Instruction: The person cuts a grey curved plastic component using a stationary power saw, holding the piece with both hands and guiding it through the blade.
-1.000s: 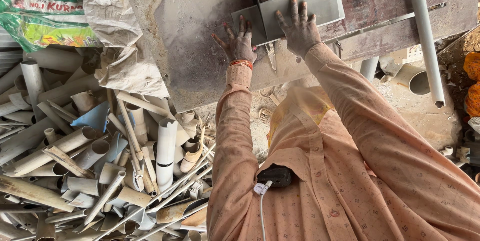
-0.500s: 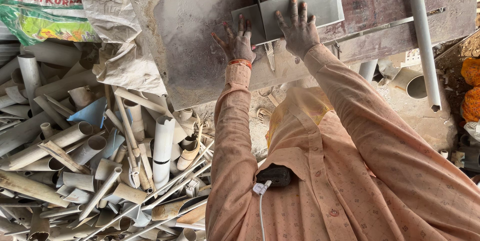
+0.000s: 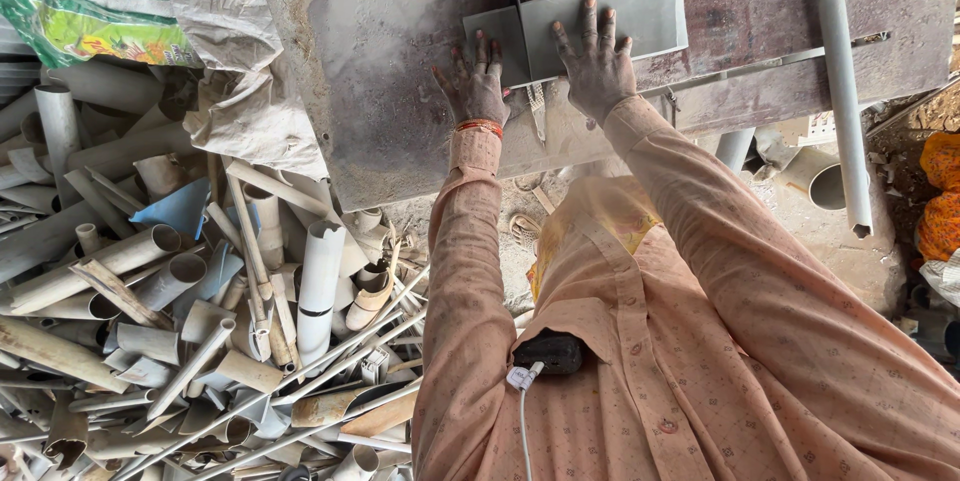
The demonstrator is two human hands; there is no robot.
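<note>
- Dusty workshop ground lies below us, with a grey table [image 3: 400, 71] running across the top.
- At far left we see a green bag [image 3: 80, 11] and a white sack [image 3: 225, 51] draped beside the table's edge.
- Below them, cut pipes [image 3: 180, 301] lie heaped in a loose pile.
- Our left hand [image 3: 473, 88] is spread flat, fingers on the small grey sheet [image 3: 498, 36].
- Between our hands a saw blade [image 3: 537, 106] shows in the table's slot.
- Our right hand [image 3: 597, 66] is spread too, pressing the large grey sheet [image 3: 640, 11], which lies flat on the table.
- Further right, a long pipe [image 3: 842, 91] rests across the table.
</note>
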